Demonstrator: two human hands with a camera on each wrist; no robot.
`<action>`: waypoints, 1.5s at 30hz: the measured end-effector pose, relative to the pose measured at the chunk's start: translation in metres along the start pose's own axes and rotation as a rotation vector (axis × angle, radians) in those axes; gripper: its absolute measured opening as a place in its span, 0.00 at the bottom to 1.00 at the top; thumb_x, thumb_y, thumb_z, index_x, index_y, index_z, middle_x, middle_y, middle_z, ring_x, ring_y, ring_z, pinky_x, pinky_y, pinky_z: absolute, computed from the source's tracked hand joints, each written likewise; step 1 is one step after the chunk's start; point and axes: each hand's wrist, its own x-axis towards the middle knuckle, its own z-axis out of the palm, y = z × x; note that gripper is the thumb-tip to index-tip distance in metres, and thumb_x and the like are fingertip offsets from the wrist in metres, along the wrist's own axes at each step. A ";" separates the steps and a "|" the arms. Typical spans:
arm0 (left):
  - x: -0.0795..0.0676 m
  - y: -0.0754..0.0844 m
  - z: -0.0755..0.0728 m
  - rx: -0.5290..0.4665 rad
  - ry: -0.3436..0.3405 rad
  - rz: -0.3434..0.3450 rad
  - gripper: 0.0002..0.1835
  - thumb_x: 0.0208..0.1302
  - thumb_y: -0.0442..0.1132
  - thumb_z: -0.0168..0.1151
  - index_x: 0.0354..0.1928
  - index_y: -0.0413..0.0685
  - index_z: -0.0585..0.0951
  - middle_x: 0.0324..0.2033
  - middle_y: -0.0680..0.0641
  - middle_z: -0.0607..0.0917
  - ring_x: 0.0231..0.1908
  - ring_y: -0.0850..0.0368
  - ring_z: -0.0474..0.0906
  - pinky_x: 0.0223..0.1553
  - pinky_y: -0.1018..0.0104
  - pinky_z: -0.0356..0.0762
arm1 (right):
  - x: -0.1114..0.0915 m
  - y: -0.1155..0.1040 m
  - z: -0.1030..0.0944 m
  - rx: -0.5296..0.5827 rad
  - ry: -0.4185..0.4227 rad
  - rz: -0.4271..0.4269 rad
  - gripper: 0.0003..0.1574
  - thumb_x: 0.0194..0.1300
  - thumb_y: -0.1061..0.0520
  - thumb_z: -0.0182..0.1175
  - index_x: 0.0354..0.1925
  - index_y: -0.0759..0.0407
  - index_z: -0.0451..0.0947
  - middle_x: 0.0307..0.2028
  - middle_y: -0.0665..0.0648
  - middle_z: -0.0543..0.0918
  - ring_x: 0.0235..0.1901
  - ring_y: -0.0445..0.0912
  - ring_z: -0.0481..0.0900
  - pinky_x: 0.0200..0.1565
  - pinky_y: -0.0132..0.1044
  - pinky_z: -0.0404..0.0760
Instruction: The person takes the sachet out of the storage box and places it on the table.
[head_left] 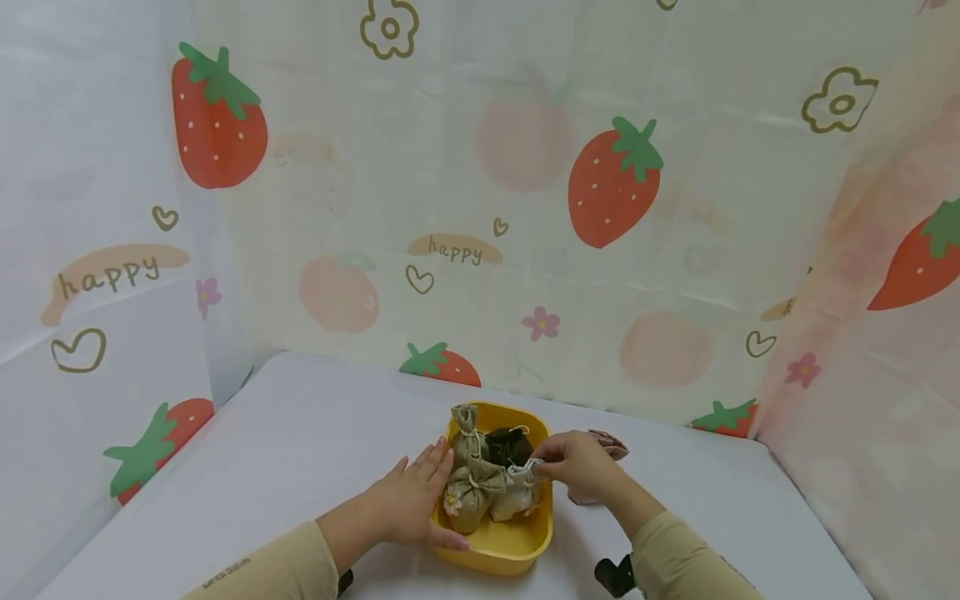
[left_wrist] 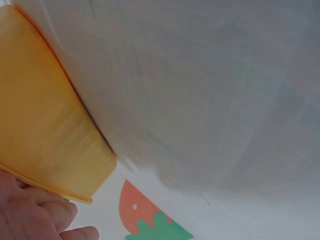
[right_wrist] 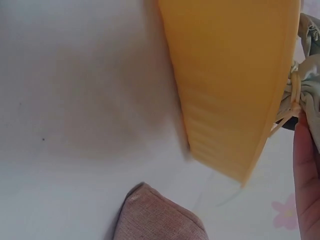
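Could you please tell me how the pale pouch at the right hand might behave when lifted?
The pale pouch will probably flex, since its cloth top is gathered where the right hand pinches it. Its fuller lower part suggests contents that may sag.

Muted, diffuse light, a soft shadow on the tabletop (right_wrist: pixel 50 200) beside the yellow bin (right_wrist: pixel 225 90), slightly hazy wrist views

The yellow, rounded-rectangular plastic tub (head_left: pixel 491 565) looks smooth with a faint sheen; inside the tub, the two tan, round-bellied cloth pouches (head_left: pixel 469 503) look coarse and matt; right of the tub, the dusty-pink cloth object (right_wrist: pixel 159 220) shows a matt weave
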 end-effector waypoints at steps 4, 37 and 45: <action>0.000 0.000 0.000 0.002 0.000 0.001 0.64 0.40 0.81 0.47 0.71 0.41 0.46 0.70 0.39 0.42 0.69 0.44 0.41 0.62 0.41 0.49 | -0.001 -0.002 0.000 -0.009 0.026 -0.004 0.02 0.57 0.55 0.63 0.30 0.50 0.83 0.25 0.46 0.81 0.28 0.40 0.74 0.34 0.34 0.75; 0.005 -0.005 0.006 0.025 0.017 0.017 0.65 0.40 0.81 0.45 0.71 0.41 0.46 0.70 0.39 0.41 0.69 0.44 0.41 0.61 0.40 0.50 | -0.017 -0.026 -0.053 0.053 0.234 0.101 0.02 0.58 0.57 0.63 0.31 0.52 0.83 0.26 0.50 0.82 0.23 0.44 0.73 0.24 0.34 0.75; 0.005 -0.004 0.004 0.013 0.014 0.014 0.64 0.40 0.81 0.46 0.71 0.41 0.46 0.70 0.40 0.41 0.69 0.44 0.41 0.62 0.40 0.49 | -0.025 -0.016 -0.073 0.053 0.280 0.095 0.05 0.58 0.57 0.63 0.34 0.56 0.83 0.29 0.53 0.83 0.28 0.47 0.79 0.28 0.37 0.80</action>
